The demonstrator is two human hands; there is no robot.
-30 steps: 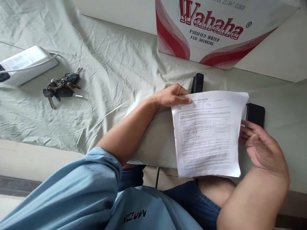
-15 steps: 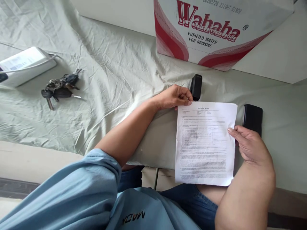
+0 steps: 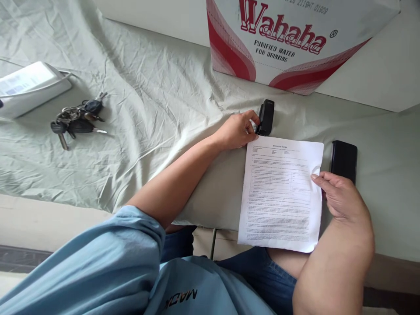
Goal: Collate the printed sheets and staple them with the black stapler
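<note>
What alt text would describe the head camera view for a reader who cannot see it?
A person's left hand touches a black stapler on a wrinkled pale green cloth, while the right hand holds the edge of printed papers. A black phone, a bunch of keys and a Wahaha water carton lie around.

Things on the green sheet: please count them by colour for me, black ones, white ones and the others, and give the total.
Black: 2, the stapler at the left hand and the phone beside the right hand.
White: 3, the printed paper, the Wahaha box, the flat device.
Mixed dark and metal: 1, the bunch of keys.
Total: 6.
</note>
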